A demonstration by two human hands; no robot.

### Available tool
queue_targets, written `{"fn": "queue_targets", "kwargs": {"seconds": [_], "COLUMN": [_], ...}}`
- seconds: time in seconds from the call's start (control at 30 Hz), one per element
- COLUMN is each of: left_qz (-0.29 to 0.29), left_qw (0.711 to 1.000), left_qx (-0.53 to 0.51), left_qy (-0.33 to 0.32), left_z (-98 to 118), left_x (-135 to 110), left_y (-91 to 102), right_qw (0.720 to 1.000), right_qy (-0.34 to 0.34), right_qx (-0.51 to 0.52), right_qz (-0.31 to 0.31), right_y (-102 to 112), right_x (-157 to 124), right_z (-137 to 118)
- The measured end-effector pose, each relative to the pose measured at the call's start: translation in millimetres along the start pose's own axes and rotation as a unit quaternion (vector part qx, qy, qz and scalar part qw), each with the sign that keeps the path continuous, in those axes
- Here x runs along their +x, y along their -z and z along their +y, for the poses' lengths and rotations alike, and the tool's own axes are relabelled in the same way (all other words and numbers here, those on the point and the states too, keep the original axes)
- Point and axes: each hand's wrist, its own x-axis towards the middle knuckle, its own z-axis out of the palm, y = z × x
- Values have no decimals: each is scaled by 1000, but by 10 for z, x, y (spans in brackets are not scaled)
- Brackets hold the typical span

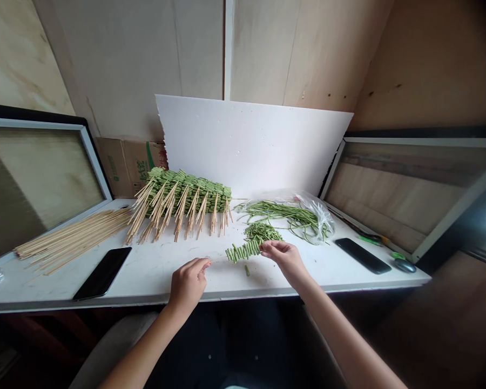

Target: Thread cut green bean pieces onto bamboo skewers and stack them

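Observation:
Above the front of the table my left hand (190, 275) is closed around the bare end of a thin bamboo skewer (216, 261). A row of short-cut green bean pieces (243, 252) is threaded side by side along that skewer. My right hand (281, 256) pinches at the far right end of the row; whether its fingertips hold the last bean piece or the skewer tip, I cannot tell. Just behind is a heap of loose cut bean pieces (263, 232). One single bean piece (247, 270) lies on the white tabletop below the skewer.
Filled bean skewers (194, 189) are stacked at back left, sticks pointing forward. Bare skewers (73, 235) lie left, near a black phone (102, 273). Long beans (287, 212) rest in a plastic bag (326, 219). Another phone (362, 255) and a mouse (405, 265) are right.

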Motion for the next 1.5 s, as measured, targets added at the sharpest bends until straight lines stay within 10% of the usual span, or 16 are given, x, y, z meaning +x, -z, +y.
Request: {"fn": "queue_targets", "kwargs": {"seconds": [0.47, 0.7, 0.9, 1.13, 1.5], "left_qz": [3, 17, 24, 8, 15], "left_qw": [1000, 997, 995, 992, 995], "left_qx": [-16, -26, -6, -19, -9], "left_qy": [2, 67, 100, 122, 102], "left_z": [-16, -121, -186, -220, -197], "left_x": [-38, 39, 75, 51, 28], "left_y": [-55, 2, 37, 1, -42], "right_qw": [998, 994, 886, 816, 979], "right_qy": [-32, -10, 109, 138, 42], "right_qx": [51, -102, -449, -561, -199], "right_qz": [-16, -27, -17, -12, 3], "right_y": [-107, -117, -326, -401, -59], "right_x": [-30, -67, -220, -289, -11], "right_z": [92, -50, 98, 271, 67]}}
